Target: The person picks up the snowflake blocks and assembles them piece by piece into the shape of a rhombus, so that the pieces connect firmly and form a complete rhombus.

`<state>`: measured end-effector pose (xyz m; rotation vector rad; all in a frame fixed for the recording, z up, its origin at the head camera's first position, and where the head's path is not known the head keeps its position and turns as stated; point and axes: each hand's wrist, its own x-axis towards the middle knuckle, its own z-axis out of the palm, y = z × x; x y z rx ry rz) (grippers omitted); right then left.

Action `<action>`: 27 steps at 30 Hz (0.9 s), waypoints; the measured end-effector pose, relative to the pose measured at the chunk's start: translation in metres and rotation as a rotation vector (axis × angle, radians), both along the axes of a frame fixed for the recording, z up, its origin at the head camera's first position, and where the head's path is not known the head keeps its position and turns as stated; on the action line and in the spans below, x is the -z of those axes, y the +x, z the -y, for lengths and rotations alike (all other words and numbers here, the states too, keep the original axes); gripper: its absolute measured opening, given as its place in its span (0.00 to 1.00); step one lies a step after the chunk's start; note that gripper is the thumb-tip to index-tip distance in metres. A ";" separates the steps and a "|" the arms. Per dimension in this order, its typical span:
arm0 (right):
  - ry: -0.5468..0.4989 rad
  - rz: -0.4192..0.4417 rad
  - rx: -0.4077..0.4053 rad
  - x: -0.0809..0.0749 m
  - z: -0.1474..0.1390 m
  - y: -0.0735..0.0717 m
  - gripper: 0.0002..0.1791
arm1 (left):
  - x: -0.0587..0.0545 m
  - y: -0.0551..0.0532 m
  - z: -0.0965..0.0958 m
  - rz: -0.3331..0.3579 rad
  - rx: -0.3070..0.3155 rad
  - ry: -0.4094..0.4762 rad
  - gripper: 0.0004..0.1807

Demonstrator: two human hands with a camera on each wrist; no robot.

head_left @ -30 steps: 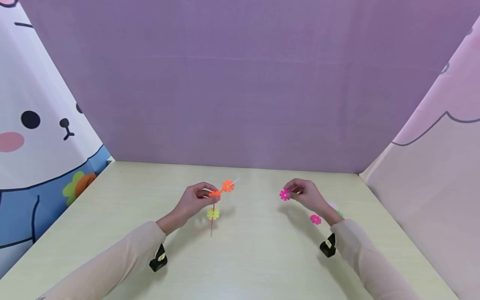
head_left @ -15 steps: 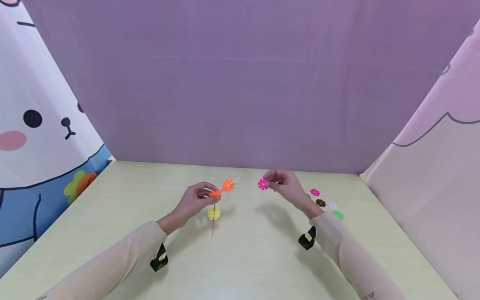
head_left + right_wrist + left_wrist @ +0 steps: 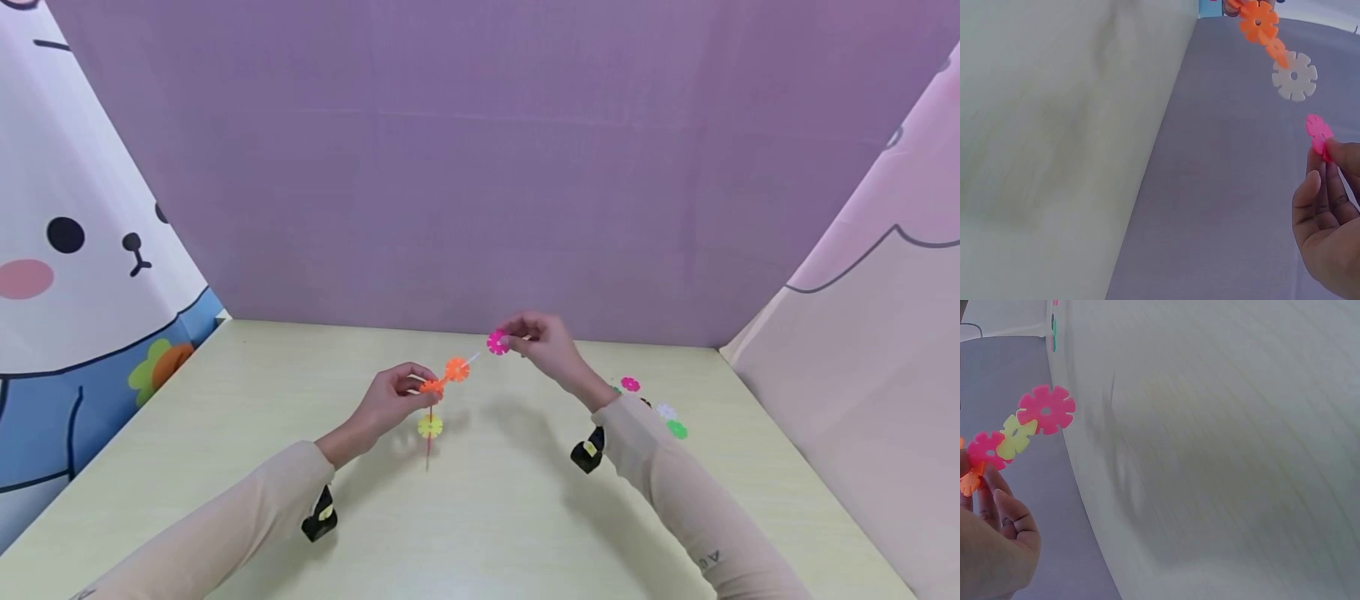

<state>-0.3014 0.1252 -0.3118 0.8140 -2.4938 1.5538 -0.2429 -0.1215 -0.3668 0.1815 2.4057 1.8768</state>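
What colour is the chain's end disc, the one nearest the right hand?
White; the end disc shows best in the right wrist view.

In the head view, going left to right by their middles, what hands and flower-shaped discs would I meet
Left hand → yellow disc → upper orange disc → edge-on white disc → held pink disc → right hand → loose pink disc → loose white disc → loose green disc.

The right hand [image 3: 546,346] is farther left and forward than a second ago, its pinched pink disc [image 3: 497,342] now near the white disc [image 3: 1294,76] left of its grip; rightward, a green disc [image 3: 677,428] shows fully.
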 end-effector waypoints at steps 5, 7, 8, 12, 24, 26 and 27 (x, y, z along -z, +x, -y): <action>0.003 0.027 -0.007 -0.005 0.008 0.000 0.08 | 0.006 -0.005 0.001 -0.004 -0.005 0.002 0.16; 0.008 0.038 -0.009 -0.009 0.010 0.004 0.09 | 0.006 -0.004 0.001 -0.008 -0.007 -0.001 0.16; 0.015 0.038 -0.010 -0.012 0.012 0.008 0.09 | 0.005 -0.004 0.001 -0.009 -0.007 -0.002 0.16; 0.041 0.044 -0.016 -0.022 0.016 0.020 0.10 | 0.005 -0.005 0.001 -0.010 -0.004 -0.004 0.16; 0.067 0.033 -0.030 -0.024 0.019 0.023 0.09 | 0.009 -0.006 -0.003 -0.026 0.003 -0.004 0.15; 0.061 0.030 -0.028 -0.020 0.019 0.020 0.09 | 0.008 -0.006 -0.004 -0.026 0.009 -0.004 0.16; 0.056 0.030 -0.028 -0.017 0.018 0.016 0.09 | 0.008 -0.006 -0.004 -0.026 0.016 -0.003 0.16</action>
